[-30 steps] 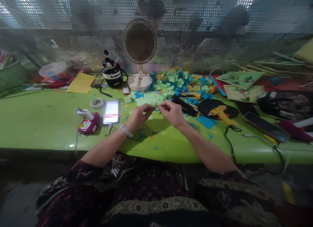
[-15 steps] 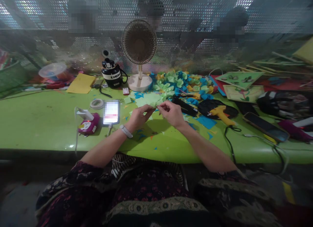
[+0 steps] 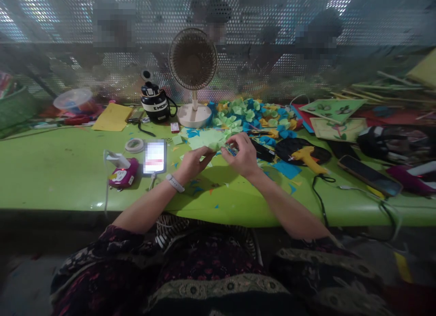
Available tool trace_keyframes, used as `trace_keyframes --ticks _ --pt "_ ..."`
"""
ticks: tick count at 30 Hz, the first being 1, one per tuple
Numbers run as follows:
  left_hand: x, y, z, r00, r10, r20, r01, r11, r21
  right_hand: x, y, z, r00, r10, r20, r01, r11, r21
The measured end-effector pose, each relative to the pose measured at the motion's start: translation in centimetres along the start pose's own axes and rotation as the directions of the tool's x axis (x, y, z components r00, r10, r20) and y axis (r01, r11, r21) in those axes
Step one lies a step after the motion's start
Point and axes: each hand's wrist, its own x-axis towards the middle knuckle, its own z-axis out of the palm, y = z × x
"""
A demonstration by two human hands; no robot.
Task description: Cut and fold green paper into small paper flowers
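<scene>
My left hand, a pale watch band on its wrist, pinches what looks like a small piece of light green paper at its fingertips; its exact shape blends into the green paper behind. Just to the right is my right hand, with thumb and index finger parted and curved and nothing visible between them. Behind both hands lie light green sheets and a heap of folded green, blue and yellow paper flowers. Small paper scraps are scattered below.
A fan, a dark bottle and yellow paper stand or lie at the back. Left are a tape roll, a lit phone and a purple power strip. Right are a yellow glue gun and a dark phone.
My right hand has parted from the left fingertips, turned slightly upward and spread thumb and index finger. My left hand has stayed almost in place.
</scene>
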Motion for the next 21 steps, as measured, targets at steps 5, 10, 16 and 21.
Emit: trace_keyframes --ticks 5,10,16,21 --pt "0.1 -0.1 0.1 0.988 0.157 -0.003 -0.155 0.982 0.109 0.0 1.2 0.9 0.993 -0.121 -0.005 0.121 0.993 0.009" --pt "0.0 -0.5 0.2 0.980 0.196 0.022 -0.196 0.963 0.185 -0.1 1.4 1.1 0.995 -0.097 0.037 0.097 0.995 0.013" --pt "0.0 -0.5 0.0 0.976 0.216 0.041 -0.220 0.955 0.200 0.0 1.0 0.8 0.996 -0.056 0.073 0.054 0.998 0.027" --pt "0.0 -0.6 0.1 0.983 0.181 0.039 -0.185 0.968 0.171 0.0 0.9 0.8 0.996 -0.039 0.080 0.037 0.999 0.020"
